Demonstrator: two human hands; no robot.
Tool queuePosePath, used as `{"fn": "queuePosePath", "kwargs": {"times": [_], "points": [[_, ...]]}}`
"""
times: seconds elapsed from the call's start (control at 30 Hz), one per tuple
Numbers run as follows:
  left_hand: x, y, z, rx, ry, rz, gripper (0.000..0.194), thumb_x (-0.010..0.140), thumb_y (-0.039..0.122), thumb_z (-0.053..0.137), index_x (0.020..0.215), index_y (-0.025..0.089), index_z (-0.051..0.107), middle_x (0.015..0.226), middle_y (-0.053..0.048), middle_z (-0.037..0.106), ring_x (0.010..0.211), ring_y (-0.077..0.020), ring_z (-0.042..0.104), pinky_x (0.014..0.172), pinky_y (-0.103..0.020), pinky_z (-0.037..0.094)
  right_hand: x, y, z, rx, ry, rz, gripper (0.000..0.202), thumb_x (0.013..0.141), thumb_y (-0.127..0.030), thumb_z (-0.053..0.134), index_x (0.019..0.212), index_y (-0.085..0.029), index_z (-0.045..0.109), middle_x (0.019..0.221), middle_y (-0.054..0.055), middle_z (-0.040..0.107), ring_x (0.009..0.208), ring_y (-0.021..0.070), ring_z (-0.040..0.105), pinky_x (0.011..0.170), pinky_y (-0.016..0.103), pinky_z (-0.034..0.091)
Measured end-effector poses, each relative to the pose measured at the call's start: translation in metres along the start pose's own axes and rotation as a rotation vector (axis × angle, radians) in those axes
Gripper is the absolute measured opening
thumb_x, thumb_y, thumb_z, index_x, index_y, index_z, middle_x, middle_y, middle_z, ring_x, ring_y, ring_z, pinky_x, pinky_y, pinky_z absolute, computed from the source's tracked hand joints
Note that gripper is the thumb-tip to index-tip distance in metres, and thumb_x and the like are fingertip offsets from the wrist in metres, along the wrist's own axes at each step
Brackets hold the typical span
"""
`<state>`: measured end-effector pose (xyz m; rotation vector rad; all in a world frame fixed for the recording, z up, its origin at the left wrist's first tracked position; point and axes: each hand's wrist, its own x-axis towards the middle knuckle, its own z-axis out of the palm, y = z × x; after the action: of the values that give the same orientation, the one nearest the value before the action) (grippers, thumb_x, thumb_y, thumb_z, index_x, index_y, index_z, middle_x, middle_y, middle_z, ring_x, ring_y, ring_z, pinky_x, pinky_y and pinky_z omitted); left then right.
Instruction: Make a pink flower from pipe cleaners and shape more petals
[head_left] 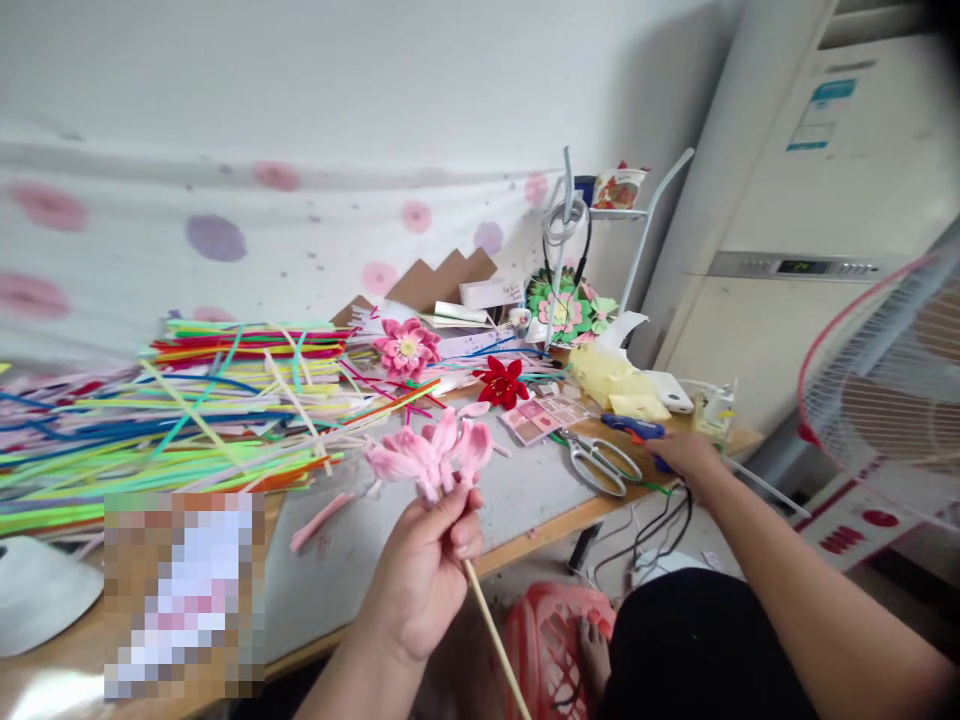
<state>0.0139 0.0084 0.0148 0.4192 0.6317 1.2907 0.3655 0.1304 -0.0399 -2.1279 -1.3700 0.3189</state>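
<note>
My left hand [435, 560] is closed around the base of a pink pipe-cleaner flower [435, 450] with several fuzzy petals. From under my fist a thin wooden stick [491, 630] slants down to the right. At the table's right end, my right hand [686, 458] is wrapped round the handle of a blue glue gun [632, 427] with an orange trigger; its nozzle points left. Scissors with grey handles [600, 465] lie just left of that hand. Beside them is a pink palette case [536, 418].
Bundles of coloured pipe cleaners [240, 400] cover the left of the table. A finished pink flower [407, 348] and a red flower [502, 382] lie behind the grey mat [330, 570]. A fan [892, 380] stands at right, a red plastic stool [551, 650] below.
</note>
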Motion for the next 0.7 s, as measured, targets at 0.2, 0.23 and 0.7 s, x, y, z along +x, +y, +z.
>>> {"fn": "queuePosePath", "kwargs": {"times": [0.2,0.23,0.7], "points": [[-0.008,0.005,-0.006,0.021,-0.026,-0.005,0.008,0.076,0.013,0.061,0.076,0.012,0.054,0.067,-0.001,0.056,0.043,0.0001,0.04,0.04,-0.011,0.027,-0.068,-0.033,-0.026,0.767,-0.186,-0.073,0.018,0.065,-0.029,0.06,0.077,-0.02,0.051,0.068,0.0,0.057,0.054,0.0126,0.056,0.047,0.024,0.047],[-0.008,0.004,-0.006,0.022,-0.033,-0.008,0.008,0.076,0.013,0.061,0.077,0.013,0.054,0.067,-0.001,0.056,0.043,0.0002,0.04,0.04,-0.011,0.027,-0.084,-0.044,-0.028,1.028,-0.256,-0.083,0.021,0.061,-0.027,0.065,0.075,-0.02,0.052,0.065,-0.001,0.054,0.052,0.0113,0.053,0.046,0.023,0.045],[-0.002,-0.009,0.005,0.113,-0.009,0.039,0.015,0.066,0.015,0.07,0.068,0.012,0.055,0.06,0.002,0.058,0.037,0.0015,0.033,0.038,-0.013,0.022,-0.178,-0.12,-0.011,0.513,-0.367,-0.783,0.018,0.075,-0.029,0.063,0.065,-0.021,0.05,0.067,0.0,0.05,0.06,0.0151,0.05,0.056,0.027,0.045]]}}
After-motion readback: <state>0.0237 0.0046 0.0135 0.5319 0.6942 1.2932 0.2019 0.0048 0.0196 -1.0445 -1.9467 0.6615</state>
